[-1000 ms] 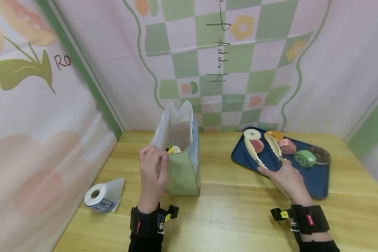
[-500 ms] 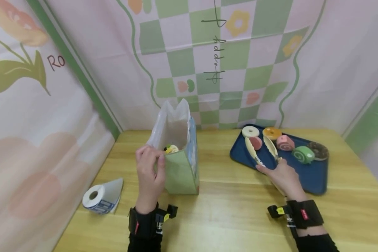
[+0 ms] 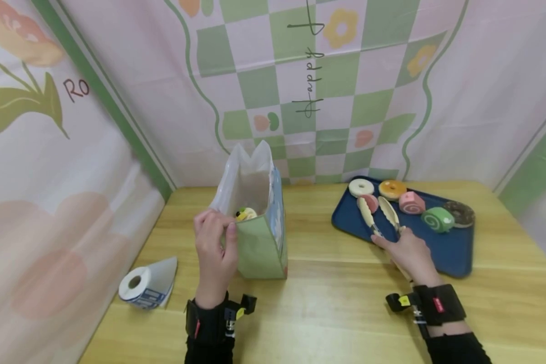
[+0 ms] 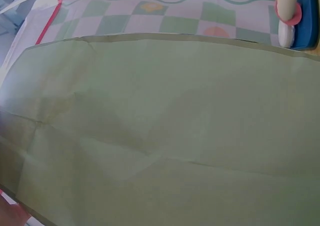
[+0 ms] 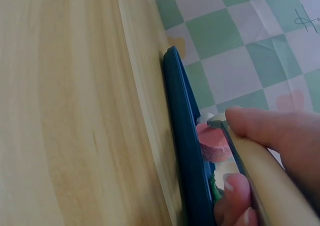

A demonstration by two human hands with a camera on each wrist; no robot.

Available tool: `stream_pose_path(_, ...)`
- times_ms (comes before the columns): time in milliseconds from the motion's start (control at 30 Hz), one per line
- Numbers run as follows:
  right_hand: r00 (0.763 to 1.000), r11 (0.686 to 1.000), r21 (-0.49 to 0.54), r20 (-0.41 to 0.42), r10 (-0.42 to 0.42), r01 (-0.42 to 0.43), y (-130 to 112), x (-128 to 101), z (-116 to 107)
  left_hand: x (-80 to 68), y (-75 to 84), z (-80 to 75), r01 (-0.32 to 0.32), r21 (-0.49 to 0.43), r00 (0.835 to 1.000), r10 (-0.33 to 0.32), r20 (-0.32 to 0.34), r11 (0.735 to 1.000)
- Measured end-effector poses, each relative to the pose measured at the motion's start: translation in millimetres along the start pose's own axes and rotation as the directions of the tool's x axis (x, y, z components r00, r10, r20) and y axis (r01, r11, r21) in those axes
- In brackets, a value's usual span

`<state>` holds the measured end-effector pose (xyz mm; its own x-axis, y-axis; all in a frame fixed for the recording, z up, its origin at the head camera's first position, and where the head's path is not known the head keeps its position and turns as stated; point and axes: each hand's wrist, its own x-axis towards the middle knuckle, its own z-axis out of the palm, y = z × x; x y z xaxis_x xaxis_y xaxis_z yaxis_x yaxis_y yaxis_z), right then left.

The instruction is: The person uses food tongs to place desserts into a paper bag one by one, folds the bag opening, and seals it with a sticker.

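In the head view my left hand (image 3: pixel 216 258) pinches the near rim of an upright green paper bag (image 3: pixel 261 255). Its white-lined mouth is open, and a small cream-topped pastry (image 3: pixel 246 214) shows inside. My right hand (image 3: pixel 411 255) grips a pair of cream-tipped tongs (image 3: pixel 367 215) over a blue tray (image 3: pixel 452 255). The tong tips straddle a round pink piece (image 3: pixel 371 202); whether they touch it I cannot tell. In the right wrist view, thumb and fingers hold the tongs' handle (image 5: pixel 272 178), with the pink piece (image 5: pixel 214 141) beyond. The bag's green side (image 4: pixel 165 110) fills most of the left wrist view.
On the tray also lie a white ring (image 3: pixel 361 187), an orange doughnut (image 3: pixel 393 189), a pink roll (image 3: pixel 411 202), a green roll (image 3: pixel 438 219) and a brown doughnut (image 3: pixel 460 214). A label roll (image 3: pixel 141 288) sits at the table's left. A patterned curtain (image 3: pixel 336 101) hangs behind.
The tongs' tips have drawn closer together around the pink piece. My left hand keeps its hold on the bag's rim. The head view has shifted slightly.
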<state>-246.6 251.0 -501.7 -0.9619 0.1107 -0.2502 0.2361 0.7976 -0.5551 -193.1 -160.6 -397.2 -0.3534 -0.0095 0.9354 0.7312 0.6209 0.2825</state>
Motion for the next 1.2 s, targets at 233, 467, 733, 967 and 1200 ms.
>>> stream_pose_path(233,1.0,1.0,0.009,0.003,0.0,-0.001,1,1,0,-0.5,0.4,-0.2,0.01,0.005,1.0,-0.01,0.002,1.0)
stream_pose_path(467,1.0,1.0,0.019,-0.006,-0.005,0.005,0,0,0,0.0,-0.2,0.0,-0.01,0.002,1.0,0.01,-0.01,1.0)
stream_pose_path(733,1.0,0.999,0.035,-0.006,0.004,-0.004,-3,-4,-8,-0.2,-0.1,-0.2,-0.017,0.005,1.0,0.017,-0.012,1.0)
stream_pose_path(967,1.0,0.998,0.056,-0.001,0.02,-0.02,-3,-7,-11,-0.4,-0.3,-0.5,-0.011,0.0,1.0,0.011,-0.006,1.0)
stream_pose_path(1200,1.0,0.997,0.071,-0.021,0.011,-0.01,-8,-11,-15,0.3,0.2,-1.0,0.0,0.002,1.0,0.0,0.008,1.0)
